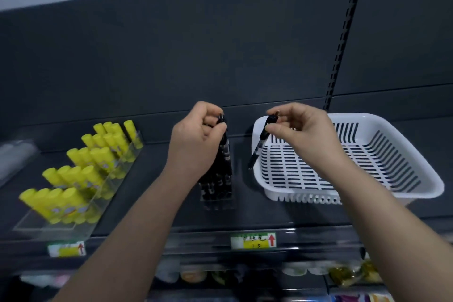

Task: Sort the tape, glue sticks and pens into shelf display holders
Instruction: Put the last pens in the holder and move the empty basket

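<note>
Both hands are up at the shelf. The left hand has its fingers curled round the tops of a bunch of black pens, which stand upright in the clear pen holder. The right hand pinches a single pen by its top end; it hangs tilted, tip down, across the left rim of the white basket, just beside the holder. Over on the left, yellow glue sticks fill a tiered clear holder in rows. A price label sits on the shelf edge below the pens.
</note>
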`<state>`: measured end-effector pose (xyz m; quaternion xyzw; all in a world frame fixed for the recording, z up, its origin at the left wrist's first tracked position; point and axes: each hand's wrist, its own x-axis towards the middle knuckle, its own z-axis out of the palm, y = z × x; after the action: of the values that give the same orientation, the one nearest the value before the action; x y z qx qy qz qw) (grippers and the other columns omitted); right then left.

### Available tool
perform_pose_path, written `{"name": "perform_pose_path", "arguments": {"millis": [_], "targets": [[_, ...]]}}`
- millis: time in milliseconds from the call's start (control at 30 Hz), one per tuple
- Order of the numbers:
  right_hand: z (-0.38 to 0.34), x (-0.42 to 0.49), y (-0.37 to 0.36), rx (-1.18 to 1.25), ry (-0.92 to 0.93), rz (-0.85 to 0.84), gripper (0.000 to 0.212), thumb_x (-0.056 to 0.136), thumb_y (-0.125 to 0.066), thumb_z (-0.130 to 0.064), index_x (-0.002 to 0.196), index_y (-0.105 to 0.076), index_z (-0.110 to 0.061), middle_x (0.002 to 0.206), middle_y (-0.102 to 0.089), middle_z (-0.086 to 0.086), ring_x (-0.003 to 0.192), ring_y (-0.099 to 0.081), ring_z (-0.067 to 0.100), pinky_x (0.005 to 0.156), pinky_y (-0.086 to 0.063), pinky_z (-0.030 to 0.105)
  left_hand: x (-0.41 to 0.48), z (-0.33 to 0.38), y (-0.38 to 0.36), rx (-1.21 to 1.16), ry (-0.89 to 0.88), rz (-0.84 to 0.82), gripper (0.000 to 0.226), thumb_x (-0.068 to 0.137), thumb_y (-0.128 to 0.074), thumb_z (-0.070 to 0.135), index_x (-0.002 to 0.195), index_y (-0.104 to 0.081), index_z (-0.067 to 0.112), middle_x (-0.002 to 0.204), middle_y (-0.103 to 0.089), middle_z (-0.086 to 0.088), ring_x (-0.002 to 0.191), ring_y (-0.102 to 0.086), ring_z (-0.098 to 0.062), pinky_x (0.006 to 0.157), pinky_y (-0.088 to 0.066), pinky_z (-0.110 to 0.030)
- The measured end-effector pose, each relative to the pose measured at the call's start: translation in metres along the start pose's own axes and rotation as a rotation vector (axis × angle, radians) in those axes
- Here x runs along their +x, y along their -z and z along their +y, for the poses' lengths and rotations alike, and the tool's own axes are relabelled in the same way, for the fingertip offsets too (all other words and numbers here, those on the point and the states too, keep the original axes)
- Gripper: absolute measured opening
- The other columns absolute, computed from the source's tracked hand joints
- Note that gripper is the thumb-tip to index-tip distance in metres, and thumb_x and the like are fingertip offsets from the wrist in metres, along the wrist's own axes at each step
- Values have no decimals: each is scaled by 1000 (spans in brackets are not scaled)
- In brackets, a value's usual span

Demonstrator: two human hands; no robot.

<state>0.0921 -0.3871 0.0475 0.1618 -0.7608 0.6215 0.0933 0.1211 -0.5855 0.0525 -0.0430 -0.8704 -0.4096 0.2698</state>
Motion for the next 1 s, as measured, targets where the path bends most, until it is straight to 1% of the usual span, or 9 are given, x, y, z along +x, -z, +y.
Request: {"name": "perform_pose_path", "arguments": {"millis": [167,233,300,400,433,533,667,833,1000], "targets": [[7,-19,-28,-58,-31,17,21,82,-72,-12,88,-71,-32,72,-59,-12,68,-58,11,74,-53,38,-24,-26,2,30,-64,-7,21,87,-65,9,103,-57,21,75,-55,13,70,-54,-1,69,-46,-14],[7,-26,-35,-82,-36,24,22,83,-71,-14,87,-70,-35,74,-61,-10,71,-61,15,72,-56,43,-30,-36,1,66,-103,-6,21,87,-65,11,105,-58,19,80,-58,12,79,-56,-3,72,-46,-17],[6,-30,-39,-92,-46,28,22,84,-70,-13,88,-69,-34,77,-62,-4,71,-62,20,67,-57,46,-34,-44,0,110,-103,-16,21,87,-65,14,106,-59,20,85,-61,9,88,-57,-7,71,-43,-15],[6,-35,-44,-116,-50,36,22,83,-71,-13,88,-68,-34,76,-62,-6,72,-62,15,72,-56,37,-38,-51,0,139,-107,2,20,86,-67,17,105,-61,21,88,-63,9,93,-53,-4,68,-38,-9],[7,-36,-46,-139,-44,39,22,83,-71,-14,87,-67,-35,76,-63,-7,73,-63,13,73,-55,32,-39,-51,0,156,-127,14,20,85,-68,18,104,-62,21,88,-64,11,93,-51,-4,71,-41,-12],[9,-38,-50,-193,-35,49,21,82,-72,-16,87,-67,-36,79,-65,-8,73,-63,8,71,-52,23,-41,-54,1,258,-222,51,17,79,-73,23,95,-67,21,90,-64,13,95,-49,-13,77,-47,-32],[13,-39,-54,-197,-36,74,21,81,-73,-15,90,-66,-33,79,-65,-6,73,-62,8,68,-48,14,-47,-60,0,335,-259,32,16,74,-79,24,87,-71,20,88,-62,10,93,-49,-16,76,-48,-39],[15,-39,-60,-230,-13,60,22,81,-73,-16,94,-65,-31,79,-63,-10,75,-62,5,68,-50,18,-49,-62,3,375,-185,49,15,74,-79,28,85,-72,22,86,-60,10,93,-47,-15,74,-49,-38],[12,-37,-69,-303,47,49,22,81,-73,-17,92,-64,-34,78,-63,-13,76,-62,1,73,-49,12,-50,-60,5,399,-186,34,16,73,-79,28,85,-71,21,86,-59,10,93,-48,-16,74,-49,-39]]}}
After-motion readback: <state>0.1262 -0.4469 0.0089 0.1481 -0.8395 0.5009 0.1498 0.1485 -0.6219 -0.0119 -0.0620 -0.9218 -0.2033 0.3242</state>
